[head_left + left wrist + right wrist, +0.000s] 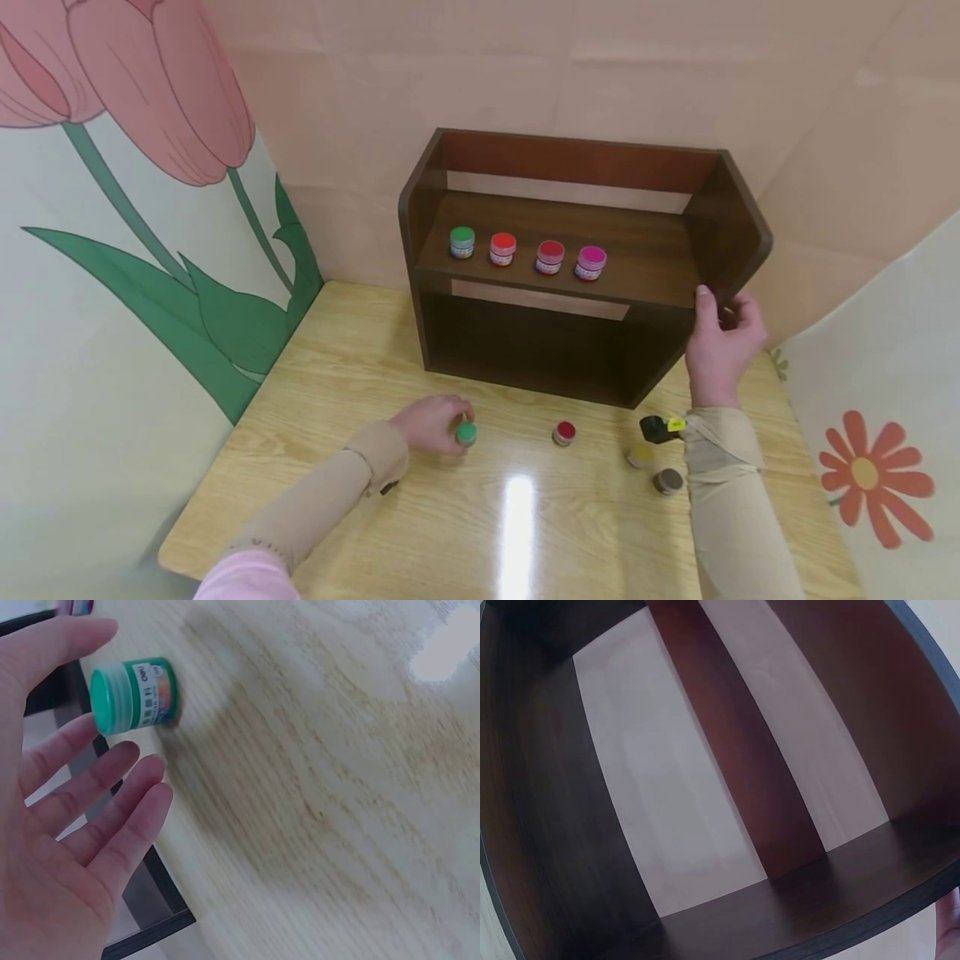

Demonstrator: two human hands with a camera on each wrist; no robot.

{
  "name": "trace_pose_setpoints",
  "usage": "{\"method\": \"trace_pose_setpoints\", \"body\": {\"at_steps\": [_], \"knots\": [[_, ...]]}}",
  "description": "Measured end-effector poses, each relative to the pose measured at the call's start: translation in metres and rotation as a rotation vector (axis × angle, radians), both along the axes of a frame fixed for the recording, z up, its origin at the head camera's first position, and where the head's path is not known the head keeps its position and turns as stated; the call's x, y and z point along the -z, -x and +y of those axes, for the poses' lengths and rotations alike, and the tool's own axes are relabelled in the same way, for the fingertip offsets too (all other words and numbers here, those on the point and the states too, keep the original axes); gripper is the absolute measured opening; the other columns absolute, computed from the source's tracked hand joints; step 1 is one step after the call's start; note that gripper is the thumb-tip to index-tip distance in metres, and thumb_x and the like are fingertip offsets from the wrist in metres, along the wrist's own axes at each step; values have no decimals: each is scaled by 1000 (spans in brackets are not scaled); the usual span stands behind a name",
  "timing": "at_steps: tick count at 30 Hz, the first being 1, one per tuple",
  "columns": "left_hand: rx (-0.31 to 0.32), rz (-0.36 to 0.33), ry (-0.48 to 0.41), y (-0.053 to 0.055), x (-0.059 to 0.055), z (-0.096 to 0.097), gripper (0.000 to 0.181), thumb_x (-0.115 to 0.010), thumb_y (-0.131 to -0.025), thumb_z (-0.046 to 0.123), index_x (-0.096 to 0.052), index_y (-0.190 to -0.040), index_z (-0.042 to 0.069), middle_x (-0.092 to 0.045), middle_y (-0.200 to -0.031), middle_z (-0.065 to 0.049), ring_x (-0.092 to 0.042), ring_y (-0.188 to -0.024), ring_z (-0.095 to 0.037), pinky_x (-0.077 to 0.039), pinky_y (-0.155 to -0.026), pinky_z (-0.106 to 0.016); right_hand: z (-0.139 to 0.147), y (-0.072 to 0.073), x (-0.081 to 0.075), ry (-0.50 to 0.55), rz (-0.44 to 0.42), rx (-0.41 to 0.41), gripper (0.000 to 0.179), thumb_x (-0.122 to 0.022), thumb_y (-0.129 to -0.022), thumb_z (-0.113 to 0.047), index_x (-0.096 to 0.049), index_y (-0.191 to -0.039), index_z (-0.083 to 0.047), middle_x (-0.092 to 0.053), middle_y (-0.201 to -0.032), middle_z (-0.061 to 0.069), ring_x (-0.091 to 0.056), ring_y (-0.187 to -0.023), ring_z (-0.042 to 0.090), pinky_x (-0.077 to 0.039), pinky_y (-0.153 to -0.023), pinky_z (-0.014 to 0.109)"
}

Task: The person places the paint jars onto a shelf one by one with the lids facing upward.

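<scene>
On the table, a small green-lidded paint jar (142,694) stands between the thumb and fingers of my left hand (437,425). In the left wrist view the thumb is apart from the jar, and the fingers are spread just beside its lid. My right hand (723,346) grips the right side panel of a dark brown wooden shelf (562,287), thumb at the front and fingers on the outer side. The right wrist view shows the shelf's inside (727,727), with only a bit of the fingers (949,926) at the lower right edge.
Along the upper board stand green (462,242), orange-red (502,248), red (550,257) and magenta (591,262) jars. A dark red jar (564,432), a yellow one (640,455) and a dark one (667,481) stand on the wooden table (420,533). Behind the shelf is a wall (525,67).
</scene>
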State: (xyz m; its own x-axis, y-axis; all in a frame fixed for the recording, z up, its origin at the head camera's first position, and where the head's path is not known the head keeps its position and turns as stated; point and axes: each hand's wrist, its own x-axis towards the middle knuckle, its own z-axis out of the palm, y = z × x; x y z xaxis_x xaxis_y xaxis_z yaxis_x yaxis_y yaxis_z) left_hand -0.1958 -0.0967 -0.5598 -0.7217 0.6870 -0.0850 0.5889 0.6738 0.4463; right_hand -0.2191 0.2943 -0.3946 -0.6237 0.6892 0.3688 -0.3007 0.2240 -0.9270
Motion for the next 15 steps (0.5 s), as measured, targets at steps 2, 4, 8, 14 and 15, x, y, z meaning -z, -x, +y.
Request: {"method": "trace_pose_setpoints", "body": {"at_steps": [2,4,8,14,15], "knots": [[4,7,-2,1,3,0,47,-81,-78,38,-67,-117,16,-62,-104,9,-57,-89,-9,-50,-82,-28,3,3,4,0,-1,5,20,-78,-91,-22,-74,-102,-6,-64,-92,-4,-60,-83,12,-45,-77,24],[2,10,-1,1,3,1,47,-81,-78,38,-67,-117,17,-62,-103,9,-56,-89,-9,-50,-82,-28,2,2,3,-1,-5,7,21,-78,-91,-22,-74,-103,-6,-64,-92,-4,-60,-83,12,-45,-77,24],[-2,13,5,3,4,2,49,-82,-77,38,-67,-119,16,-63,-105,9,-57,-91,-9,-50,-84,-28,-2,-2,-2,0,-8,7,20,-77,-92,-22,-74,-103,-5,-63,-91,-4,-59,-83,13,-45,-77,24],[-3,-5,-3,3,3,4,50,-85,-77,33,-67,-120,14,-63,-103,8,-58,-90,-9,-50,-83,-27,-3,-3,-3,-1,-12,8,21,-77,-92,-23,-74,-103,-6,-63,-92,-3,-60,-84,13,-45,-78,24],[-2,-8,-9,3,4,5,50,-85,-77,32,-67,-120,14,-64,-103,8,-58,-90,-8,-51,-83,-27,-3,-3,-3,-1,-12,7,21,-77,-92,-23,-74,-103,-5,-63,-92,-3,-60,-84,13,-45,-78,24]]}}
